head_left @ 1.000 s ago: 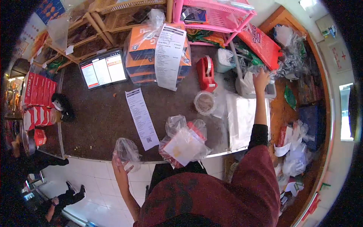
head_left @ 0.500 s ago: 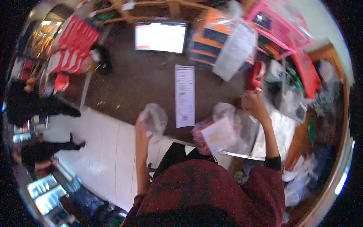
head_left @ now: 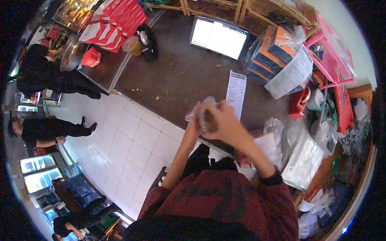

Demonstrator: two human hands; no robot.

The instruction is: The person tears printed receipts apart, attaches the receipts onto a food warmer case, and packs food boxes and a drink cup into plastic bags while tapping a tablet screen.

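Head view: clear bag (head_left: 208,100), round plastic tub (head_left: 206,121) at bench (head_left: 173,64) edge
Left hand (head_left: 192,127): cupping bag
Right hand (head_left: 226,123): gripping tub

Even, moderate indoor light; source out of view. The screen (head_left: 219,37) is brightest, near white with its text washed out. White floor tiles (head_left: 132,154) read bright; the dark worktop (head_left: 177,60) is dull. Warm glow in the display case (head_left: 73,15), upper left. Glare on the stacked clear plastic bags (head_left: 303,166). Right hand (head_left: 225,123) slightly blurred; receipt (head_left: 236,94) print illegible. Strong fisheye bending, black corners, speckled noise.
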